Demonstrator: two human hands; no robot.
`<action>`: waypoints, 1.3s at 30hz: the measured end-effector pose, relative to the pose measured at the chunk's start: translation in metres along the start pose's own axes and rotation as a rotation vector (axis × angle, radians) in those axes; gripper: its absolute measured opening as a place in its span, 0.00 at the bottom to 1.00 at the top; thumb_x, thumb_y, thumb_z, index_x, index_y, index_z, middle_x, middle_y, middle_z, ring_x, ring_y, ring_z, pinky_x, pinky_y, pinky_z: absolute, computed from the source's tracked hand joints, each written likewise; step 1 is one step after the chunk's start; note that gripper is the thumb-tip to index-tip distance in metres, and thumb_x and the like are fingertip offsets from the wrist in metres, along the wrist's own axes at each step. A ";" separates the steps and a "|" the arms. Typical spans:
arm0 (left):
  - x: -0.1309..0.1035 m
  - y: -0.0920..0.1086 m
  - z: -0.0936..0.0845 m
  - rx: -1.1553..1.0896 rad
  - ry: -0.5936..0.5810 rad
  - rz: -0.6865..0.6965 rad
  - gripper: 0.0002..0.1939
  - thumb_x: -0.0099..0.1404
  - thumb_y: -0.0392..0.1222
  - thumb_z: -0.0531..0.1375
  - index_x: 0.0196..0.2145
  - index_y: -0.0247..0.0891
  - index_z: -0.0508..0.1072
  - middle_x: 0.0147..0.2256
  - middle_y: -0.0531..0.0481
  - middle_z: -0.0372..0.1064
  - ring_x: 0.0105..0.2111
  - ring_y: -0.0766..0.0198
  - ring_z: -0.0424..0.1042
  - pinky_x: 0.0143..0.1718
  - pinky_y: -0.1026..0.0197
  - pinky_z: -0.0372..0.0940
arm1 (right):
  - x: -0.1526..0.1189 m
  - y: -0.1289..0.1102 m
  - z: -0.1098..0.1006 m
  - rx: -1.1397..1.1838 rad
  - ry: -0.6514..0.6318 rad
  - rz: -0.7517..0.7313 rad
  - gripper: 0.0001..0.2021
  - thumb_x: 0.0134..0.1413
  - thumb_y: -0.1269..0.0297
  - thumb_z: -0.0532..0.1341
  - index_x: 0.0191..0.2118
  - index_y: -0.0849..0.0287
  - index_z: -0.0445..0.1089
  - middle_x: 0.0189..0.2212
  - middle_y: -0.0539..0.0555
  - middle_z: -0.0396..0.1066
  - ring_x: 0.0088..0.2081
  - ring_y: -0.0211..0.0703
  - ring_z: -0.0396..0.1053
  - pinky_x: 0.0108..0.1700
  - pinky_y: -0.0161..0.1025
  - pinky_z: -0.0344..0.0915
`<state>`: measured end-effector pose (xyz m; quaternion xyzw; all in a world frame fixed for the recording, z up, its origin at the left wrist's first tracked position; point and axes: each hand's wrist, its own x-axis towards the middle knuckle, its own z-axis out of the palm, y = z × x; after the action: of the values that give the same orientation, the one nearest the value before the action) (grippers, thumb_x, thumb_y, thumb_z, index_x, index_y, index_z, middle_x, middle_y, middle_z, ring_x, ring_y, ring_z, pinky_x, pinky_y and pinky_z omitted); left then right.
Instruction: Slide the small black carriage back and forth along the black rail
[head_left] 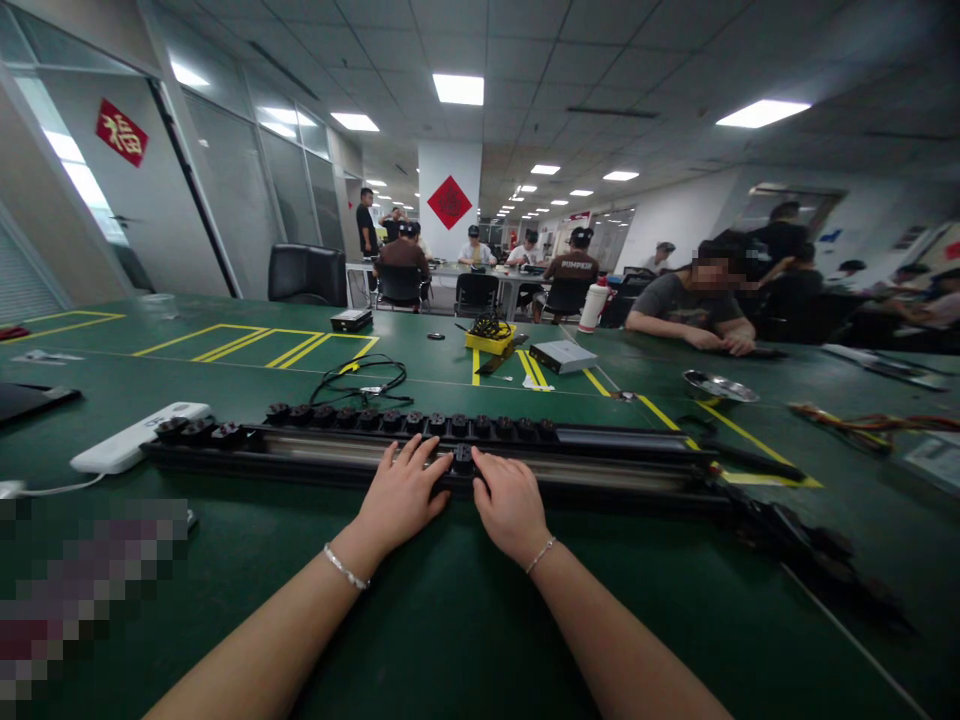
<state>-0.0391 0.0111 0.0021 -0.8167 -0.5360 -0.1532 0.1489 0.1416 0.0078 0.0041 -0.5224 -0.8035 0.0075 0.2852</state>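
A long black rail [315, 452] with an open channel lies across the green table in front of me. In the channel, between my hands, sits a small black socket-like block [463, 457]. My left hand [405, 490] lies over the rail with its fingers spread, the index fingertip at the block's left side. My right hand [514, 500] has its fingers curled together, the index fingertip against the block's right side. Several similar black blocks [367, 419] stand in a row along the rail's far side. More blocks [199, 430] sit at its left end.
A white power strip [142, 437] lies left of the rail, and a coiled black cable [360, 378] behind it. Farther back are a yellow box [489, 342] with cables and a grey box [562, 356]. Dark parts [810, 550] lie at the right. Another person [697, 300] sits across the table.
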 end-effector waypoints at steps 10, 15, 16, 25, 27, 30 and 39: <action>-0.002 0.003 0.002 -0.015 0.016 0.081 0.26 0.59 0.46 0.55 0.56 0.43 0.60 0.60 0.50 0.54 0.60 0.52 0.50 0.56 0.47 0.51 | 0.001 0.000 0.000 -0.026 0.018 -0.023 0.21 0.57 0.69 0.49 0.56 0.57 0.62 0.50 0.55 0.68 0.53 0.41 0.62 0.55 0.42 0.51; -0.002 0.003 0.002 -0.009 0.020 0.081 0.26 0.58 0.46 0.55 0.55 0.43 0.60 0.60 0.49 0.55 0.60 0.52 0.51 0.56 0.48 0.52 | 0.000 0.000 0.000 -0.012 0.027 -0.027 0.21 0.56 0.69 0.50 0.55 0.58 0.62 0.51 0.54 0.68 0.54 0.41 0.60 0.56 0.41 0.51; -0.002 0.003 0.001 -0.010 0.018 0.082 0.26 0.58 0.46 0.55 0.55 0.43 0.60 0.60 0.49 0.55 0.60 0.52 0.51 0.55 0.48 0.52 | 0.001 0.001 0.000 -0.010 0.030 -0.024 0.21 0.56 0.69 0.50 0.55 0.58 0.62 0.50 0.54 0.68 0.53 0.41 0.61 0.56 0.41 0.51; -0.001 0.006 0.000 -0.022 0.004 0.061 0.29 0.57 0.48 0.56 0.56 0.44 0.60 0.60 0.49 0.55 0.60 0.51 0.50 0.54 0.48 0.53 | 0.000 0.001 0.001 0.024 0.063 -0.019 0.20 0.56 0.69 0.50 0.54 0.60 0.63 0.50 0.56 0.68 0.52 0.43 0.62 0.55 0.43 0.53; -0.001 0.007 0.000 -0.019 0.008 0.054 0.29 0.56 0.49 0.57 0.56 0.45 0.60 0.60 0.49 0.55 0.60 0.51 0.50 0.54 0.47 0.53 | 0.000 0.000 0.001 0.030 0.070 -0.016 0.20 0.55 0.69 0.50 0.53 0.61 0.63 0.49 0.56 0.69 0.51 0.44 0.63 0.55 0.43 0.53; -0.001 0.008 0.000 -0.018 0.007 0.048 0.30 0.56 0.50 0.57 0.56 0.46 0.60 0.60 0.49 0.55 0.60 0.50 0.50 0.53 0.47 0.53 | 0.000 0.001 0.003 0.030 0.084 -0.013 0.19 0.55 0.69 0.50 0.53 0.61 0.64 0.48 0.56 0.69 0.49 0.44 0.63 0.55 0.43 0.53; -0.003 0.012 0.000 -0.004 -0.012 0.030 0.31 0.56 0.50 0.56 0.58 0.45 0.58 0.61 0.49 0.52 0.61 0.49 0.47 0.51 0.47 0.54 | 0.001 0.002 0.006 -0.025 0.113 0.024 0.16 0.58 0.65 0.50 0.50 0.61 0.65 0.45 0.57 0.71 0.46 0.43 0.66 0.52 0.42 0.55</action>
<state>-0.0291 0.0046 -0.0003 -0.8260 -0.5242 -0.1470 0.1462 0.1402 0.0107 -0.0009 -0.5353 -0.7798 -0.0285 0.3234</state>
